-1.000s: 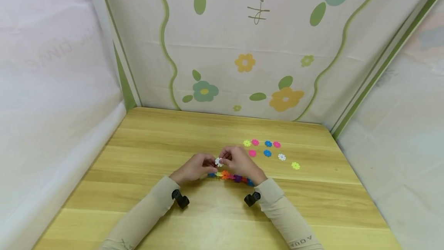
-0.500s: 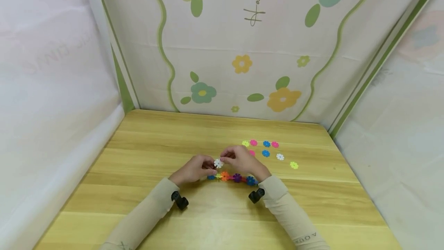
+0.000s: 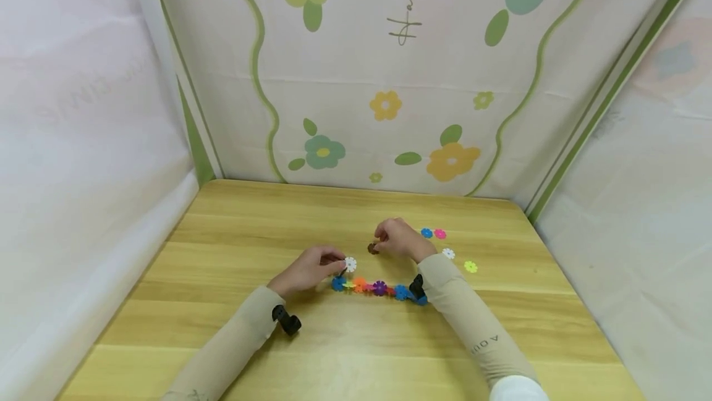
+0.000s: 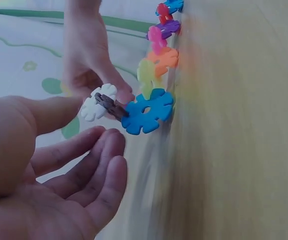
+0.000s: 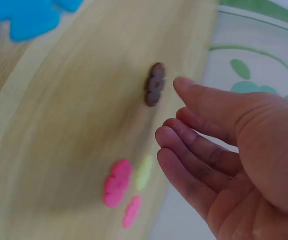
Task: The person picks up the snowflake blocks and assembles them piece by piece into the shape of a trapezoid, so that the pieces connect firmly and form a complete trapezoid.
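A chain of flower-shaped plastic discs (image 3: 379, 288) in several colours lies on the table. At its left end, a blue disc (image 4: 151, 111) joins a brown disc (image 4: 111, 106), which carries a white disc (image 4: 91, 106). My left hand (image 3: 308, 270) holds that white disc, thumb tip against its edge and fingertips just below. Further back, my right hand (image 3: 400, 239) reaches down towards a loose brown disc (image 5: 154, 85) on the table. In the right wrist view its thumb and fingers are spread, with a gap between them and the disc.
Beside the right hand lie two pink discs, one nearer (image 5: 117, 183), and a yellow-green disc (image 5: 144, 172). Farther right are a blue disc (image 3: 426, 233), a white one (image 3: 448, 253) and a yellow one (image 3: 470, 267). Printed fabric (image 3: 334, 80) rises behind the wooden table (image 3: 250, 215).
My right hand has left the white disc and moved back and right to the loose brown disc. The left hand has stayed at the chain's left end.
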### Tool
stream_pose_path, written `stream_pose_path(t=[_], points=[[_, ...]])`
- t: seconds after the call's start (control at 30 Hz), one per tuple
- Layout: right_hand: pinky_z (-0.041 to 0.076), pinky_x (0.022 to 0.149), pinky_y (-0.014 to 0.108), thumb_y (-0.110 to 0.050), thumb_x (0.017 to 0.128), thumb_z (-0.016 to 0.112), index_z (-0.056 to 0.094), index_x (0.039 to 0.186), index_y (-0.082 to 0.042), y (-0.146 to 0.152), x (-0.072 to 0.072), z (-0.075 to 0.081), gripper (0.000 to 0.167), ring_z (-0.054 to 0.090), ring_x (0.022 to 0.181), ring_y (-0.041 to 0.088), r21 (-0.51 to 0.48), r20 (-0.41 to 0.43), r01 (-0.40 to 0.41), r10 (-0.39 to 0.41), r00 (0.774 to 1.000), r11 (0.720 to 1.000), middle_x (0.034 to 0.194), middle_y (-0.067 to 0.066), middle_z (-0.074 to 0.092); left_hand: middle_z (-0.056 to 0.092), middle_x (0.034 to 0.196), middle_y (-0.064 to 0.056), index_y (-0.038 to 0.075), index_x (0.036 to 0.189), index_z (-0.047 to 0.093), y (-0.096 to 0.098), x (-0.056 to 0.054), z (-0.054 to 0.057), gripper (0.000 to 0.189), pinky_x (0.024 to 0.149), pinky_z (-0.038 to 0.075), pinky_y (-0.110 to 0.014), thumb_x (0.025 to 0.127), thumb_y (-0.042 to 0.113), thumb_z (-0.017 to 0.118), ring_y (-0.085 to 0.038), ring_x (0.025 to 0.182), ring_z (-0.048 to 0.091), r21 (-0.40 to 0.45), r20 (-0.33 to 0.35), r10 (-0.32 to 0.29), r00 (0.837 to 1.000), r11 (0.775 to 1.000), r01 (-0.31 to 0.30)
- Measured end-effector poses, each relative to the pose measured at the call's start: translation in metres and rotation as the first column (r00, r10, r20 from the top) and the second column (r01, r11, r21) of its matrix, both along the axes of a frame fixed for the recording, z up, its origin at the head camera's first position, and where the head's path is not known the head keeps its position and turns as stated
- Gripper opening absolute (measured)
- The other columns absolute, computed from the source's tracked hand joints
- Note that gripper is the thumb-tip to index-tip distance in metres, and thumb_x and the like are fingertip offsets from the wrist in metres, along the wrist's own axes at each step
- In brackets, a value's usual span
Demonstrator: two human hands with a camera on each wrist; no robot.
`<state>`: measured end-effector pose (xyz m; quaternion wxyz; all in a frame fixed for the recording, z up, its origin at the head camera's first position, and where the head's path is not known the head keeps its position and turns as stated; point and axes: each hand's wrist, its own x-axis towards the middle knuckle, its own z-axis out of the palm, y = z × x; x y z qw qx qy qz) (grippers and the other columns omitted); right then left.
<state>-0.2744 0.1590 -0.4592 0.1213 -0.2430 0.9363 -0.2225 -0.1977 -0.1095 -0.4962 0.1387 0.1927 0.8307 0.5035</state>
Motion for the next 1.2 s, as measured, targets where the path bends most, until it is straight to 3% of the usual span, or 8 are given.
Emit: stream_pose_path(t=[0.23, 0.4, 0.57, 0.73, 0.97, 1.2], points=[[0.06, 0.081, 0.033, -0.008, 0.092, 0.082, 0.077, 0.097, -0.006, -0.002, -0.003, -0.015, 0.007, 0.068, 0.085, 0.015, -0.012, 0.004, -0.004, 0.004, 1.0, 1.0, 0.094, 0.005, 0.076, 0.073, 0.109, -0.001, 0.014, 0.117, 0.074, 0.007, -0.003, 0.0, 0.017, 0.088, 0.057, -0.032, 0.108, 0.025, 0.064, -0.015, 0.098, 0.067, 0.018, -0.015, -0.009, 1.0, 1.0, 0.009], [0.058, 0.079, 0.03, -0.005, 0.094, 0.08, 0.073, 0.095, -0.009, 0.0, 0.0, -0.014, 0.008, 0.066, 0.083, 0.012, -0.096, -0.003, -0.001, 0.0, 1.0, 0.995, 0.092, 0.002, 0.073, 0.072, 0.106, -0.002, 0.013, 0.114, 0.074, 0.009, -0.004, 0.0, 0.015, 0.082, 0.057, -0.032, 0.109, 0.022, 0.062, -0.016, 0.094, 0.065, 0.035, -0.013, -0.012, 1.0, 0.999, 0.013], [0.059, 0.078, 0.03, -0.007, 0.098, 0.074, 0.076, 0.1, -0.012, 0.004, 0.006, -0.004, 0.005, 0.071, 0.086, 0.016, -0.196, -0.01, -0.073, 0.072, 0.997, 0.978, 0.093, -0.001, 0.076, 0.072, 0.104, -0.006, 0.01, 0.112, 0.073, 0.009, -0.006, -0.002, 0.016, 0.079, 0.057, -0.032, 0.109, 0.02, 0.061, -0.017, 0.09, 0.064, 0.078, 0.012, -0.028, 1.0, 0.997, 0.027], [0.061, 0.08, 0.026, -0.01, 0.099, 0.074, 0.078, 0.097, -0.016, 0.005, 0.013, 0.002, 0.007, 0.074, 0.089, 0.013, -0.23, -0.057, -0.155, 0.145, 0.988, 0.961, 0.096, -0.003, 0.078, 0.071, 0.103, -0.007, 0.01, 0.111, 0.074, 0.01, -0.007, -0.004, 0.015, 0.078, 0.056, -0.032, 0.109, 0.018, 0.062, -0.018, 0.089, 0.063, 0.086, 0.002, -0.034, 0.999, 0.996, 0.034], [0.062, 0.084, 0.025, -0.009, 0.1, 0.072, 0.078, 0.099, -0.019, 0.002, 0.026, 0.0, 0.011, 0.076, 0.091, 0.013, -0.281, -0.11, -0.242, 0.22, 0.969, 0.929, 0.099, -0.003, 0.079, 0.071, 0.105, -0.007, 0.009, 0.111, 0.073, 0.009, -0.005, -0.004, 0.015, 0.079, 0.056, -0.03, 0.109, 0.017, 0.06, -0.018, 0.09, 0.064, 0.078, -0.004, -0.041, 0.999, 0.996, 0.041], [0.061, 0.087, 0.025, -0.01, 0.101, 0.071, 0.078, 0.101, -0.019, -0.003, 0.03, -0.002, 0.012, 0.074, 0.093, 0.009, -0.285, -0.165, -0.305, 0.267, 0.95, 0.909, 0.101, -0.004, 0.079, 0.071, 0.103, -0.006, 0.011, 0.111, 0.073, 0.01, -0.004, -0.001, 0.015, 0.079, 0.055, -0.032, 0.11, 0.019, 0.06, -0.019, 0.09, 0.063, 0.06, -0.027, -0.045, 0.999, 0.997, 0.047]])
